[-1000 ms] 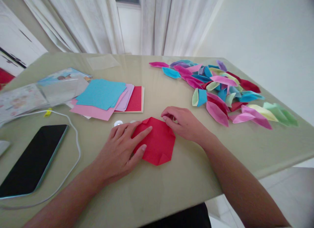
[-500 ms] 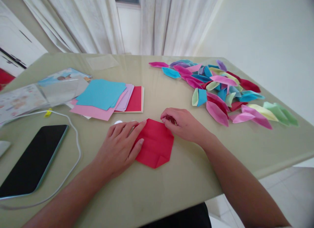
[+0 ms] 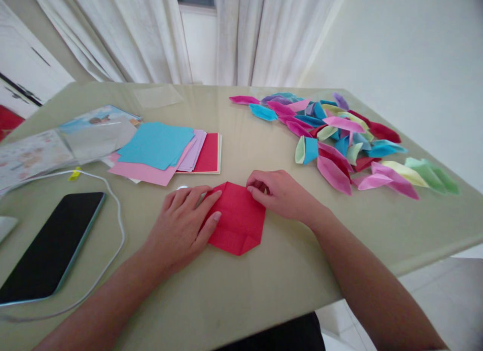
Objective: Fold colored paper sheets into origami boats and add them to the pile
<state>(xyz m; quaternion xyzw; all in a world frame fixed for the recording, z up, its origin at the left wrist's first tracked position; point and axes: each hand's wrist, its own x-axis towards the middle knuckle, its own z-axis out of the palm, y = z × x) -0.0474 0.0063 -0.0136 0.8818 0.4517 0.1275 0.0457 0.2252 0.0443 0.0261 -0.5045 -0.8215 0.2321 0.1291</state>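
A folded red paper (image 3: 237, 217) with several corners turned in lies on the table in front of me. My left hand (image 3: 184, 220) rests over its left edge, fingers apart, thumb and index fingertip on the paper. At the paper's upper right edge, my right hand (image 3: 277, 192) is pinched, thumb and index finger closed on the edge, other fingers curled. A small white round object (image 3: 182, 187) shows partly behind my left fingers.
Square papers in blue (image 3: 156, 144), pink, purple and red are stacked beyond my left hand. Folded colored paper pieces (image 3: 339, 134) are heaped at the right. A phone (image 3: 53, 245), white cable (image 3: 121, 225) and plastic packaging (image 3: 98, 139) lie at left.
The red paper has turned and shifted slightly, its lower corner now a little higher. My right hand has moved slightly down, its thumb now on the paper's edge.
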